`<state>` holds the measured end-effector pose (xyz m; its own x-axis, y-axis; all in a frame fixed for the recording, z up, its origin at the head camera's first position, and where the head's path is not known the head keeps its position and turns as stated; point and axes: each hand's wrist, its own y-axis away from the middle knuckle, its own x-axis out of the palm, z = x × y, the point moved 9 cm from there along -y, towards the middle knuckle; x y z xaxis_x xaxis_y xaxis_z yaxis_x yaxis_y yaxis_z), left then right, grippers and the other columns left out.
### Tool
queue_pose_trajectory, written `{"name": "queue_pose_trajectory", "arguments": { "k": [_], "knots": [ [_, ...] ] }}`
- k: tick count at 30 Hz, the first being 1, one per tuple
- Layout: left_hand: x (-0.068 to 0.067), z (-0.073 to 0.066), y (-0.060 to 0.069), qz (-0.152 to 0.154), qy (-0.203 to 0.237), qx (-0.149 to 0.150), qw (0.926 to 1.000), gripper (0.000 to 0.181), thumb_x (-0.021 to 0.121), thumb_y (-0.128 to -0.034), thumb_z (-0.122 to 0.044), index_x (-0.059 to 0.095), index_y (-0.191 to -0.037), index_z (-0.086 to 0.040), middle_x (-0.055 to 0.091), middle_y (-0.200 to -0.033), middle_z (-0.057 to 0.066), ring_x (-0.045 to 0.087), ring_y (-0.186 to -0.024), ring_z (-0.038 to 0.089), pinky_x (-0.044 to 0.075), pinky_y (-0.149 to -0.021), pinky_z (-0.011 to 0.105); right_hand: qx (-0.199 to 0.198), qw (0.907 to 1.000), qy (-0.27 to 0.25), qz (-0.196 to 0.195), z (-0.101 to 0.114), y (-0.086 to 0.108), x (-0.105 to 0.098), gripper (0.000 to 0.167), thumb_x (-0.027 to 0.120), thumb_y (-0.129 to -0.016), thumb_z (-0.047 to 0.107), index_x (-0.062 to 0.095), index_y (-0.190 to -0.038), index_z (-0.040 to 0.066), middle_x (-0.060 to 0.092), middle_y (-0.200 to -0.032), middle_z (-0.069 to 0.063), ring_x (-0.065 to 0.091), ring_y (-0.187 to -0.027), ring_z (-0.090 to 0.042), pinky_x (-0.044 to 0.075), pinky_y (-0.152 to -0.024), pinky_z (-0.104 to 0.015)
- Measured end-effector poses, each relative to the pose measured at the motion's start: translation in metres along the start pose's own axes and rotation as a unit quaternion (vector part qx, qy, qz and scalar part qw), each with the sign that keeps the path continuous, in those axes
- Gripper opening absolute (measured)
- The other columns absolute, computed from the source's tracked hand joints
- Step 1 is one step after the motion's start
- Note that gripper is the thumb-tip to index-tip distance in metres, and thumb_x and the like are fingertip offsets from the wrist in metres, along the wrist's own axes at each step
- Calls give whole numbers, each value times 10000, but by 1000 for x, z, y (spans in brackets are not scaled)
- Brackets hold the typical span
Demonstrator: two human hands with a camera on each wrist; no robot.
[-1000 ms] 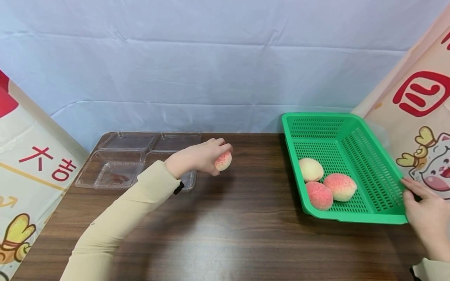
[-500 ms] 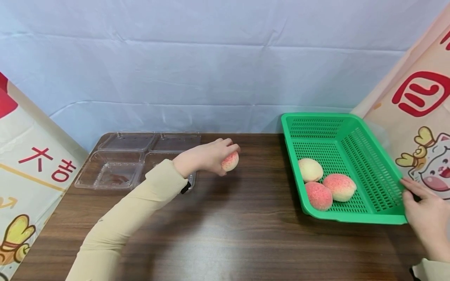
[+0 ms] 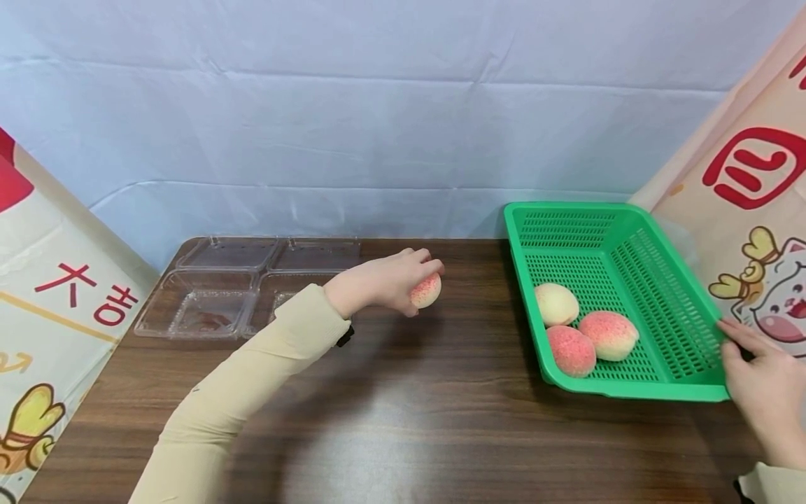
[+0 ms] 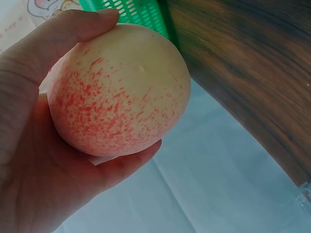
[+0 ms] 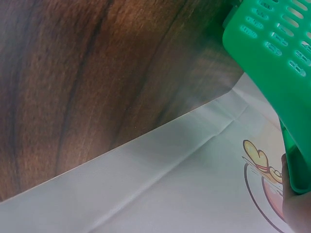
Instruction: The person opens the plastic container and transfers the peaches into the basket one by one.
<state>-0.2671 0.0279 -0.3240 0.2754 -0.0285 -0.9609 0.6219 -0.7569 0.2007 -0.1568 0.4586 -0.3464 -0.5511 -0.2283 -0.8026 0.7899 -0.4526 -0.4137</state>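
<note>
My left hand [image 3: 387,281] grips a peach [image 3: 427,291] above the table, between the clear container and the basket. In the left wrist view the peach [image 4: 121,90] is cream with red speckles, and the thumb and fingers wrap its sides. My right hand [image 3: 758,381] holds the near right corner of a green plastic basket [image 3: 632,389]. Inside, toward its left side, lie a pale peach [image 3: 557,304], a pink peach [image 3: 571,351] and a pink-and-cream peach [image 3: 609,336]. Only a little of the right hand [image 5: 297,206] shows at the basket rim in the right wrist view.
A clear plastic container [image 3: 210,308] with several compartments stands at the back left of the brown wooden table [image 3: 403,434]. Behind hangs a pale cloth [image 3: 378,126]. Printed sheets [image 3: 755,231] flank the table on both sides.
My left hand has moved steadily to the right with the peach, away from the clear container. The right hand and the basket stay where they were.
</note>
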Motion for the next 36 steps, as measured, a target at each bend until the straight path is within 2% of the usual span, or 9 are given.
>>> {"name": "queue_pose_trajectory", "arguments": {
  "k": [3,7,8,14,20,26,31,33,36],
  "knots": [
    [0,-4,-3,-9,-9,71,10000,647,719,-699,-194,430,-1277,-160,433,-1163,53,418,-1064,227,429,-816,309,-70,10000,-18,55,1,0,0,356,416,-865,48,602,-1162,-19,541,-1233,-165,244,-604,251,222,-464,-195],
    [1,-10,-6,-5,-44,157,9999,644,714,-701,-193,429,-1276,-143,435,-1155,57,417,-1068,234,430,-813,308,-111,9999,-3,127,3,1,0,364,401,-876,60,591,-1174,-26,529,-1248,-172,286,-395,63,210,-436,-208],
    [1,-11,-6,7,-58,167,9998,645,714,-701,-193,428,-1276,-141,435,-1155,58,417,-1069,235,429,-816,306,-117,9998,15,148,4,1,0,366,398,-878,63,588,-1177,-29,525,-1251,-174,242,-359,11,204,-425,-219],
    [1,-16,-10,53,-133,187,9997,651,725,-705,-204,425,-1280,-147,435,-1167,57,429,-1045,225,421,-835,305,-132,9998,5,138,4,1,-1,365,400,-875,63,588,-1173,-35,527,-1246,-179,243,-367,22,203,-435,-218],
    [3,-22,-15,50,-220,250,9994,658,735,-701,-223,425,-1278,-163,440,-1164,49,438,-1010,213,422,-837,303,-121,9998,6,157,3,1,0,363,404,-874,55,582,-1177,-41,521,-1250,-186,248,-365,14,224,-544,-246],
    [2,-29,-19,17,-255,327,9991,660,731,-700,-222,425,-1280,-143,443,-1147,45,437,-1006,208,422,-831,300,-100,9998,-5,185,1,1,0,364,404,-874,53,581,-1178,-41,518,-1253,-188,217,-443,127,233,-555,-242],
    [2,-34,-22,-12,-271,377,9989,662,733,-699,-222,430,-1281,-136,443,-1142,43,436,-1013,210,420,-834,297,-4,10000,-15,60,-1,0,0,355,422,-871,66,603,-1169,-6,530,-1251,-142,343,-768,273,226,-510,-160],
    [1,-36,-23,-29,-291,384,9988,650,730,-697,-219,434,-1271,-142,443,-1136,39,438,-1014,206,422,-826,290,25,10000,-43,11,-2,0,0,352,429,-867,64,610,-1162,2,534,-1249,-128,227,-862,310,221,-525,-148],
    [1,-39,-25,-67,-334,409,9986,639,726,-695,-222,439,-1262,-150,446,-1127,35,443,-999,203,420,-820,279,10,10000,-36,-2,-1,0,0,348,433,-866,61,612,-1159,1,537,-1244,-133,218,-850,315,221,-517,-148]
  ]
}}
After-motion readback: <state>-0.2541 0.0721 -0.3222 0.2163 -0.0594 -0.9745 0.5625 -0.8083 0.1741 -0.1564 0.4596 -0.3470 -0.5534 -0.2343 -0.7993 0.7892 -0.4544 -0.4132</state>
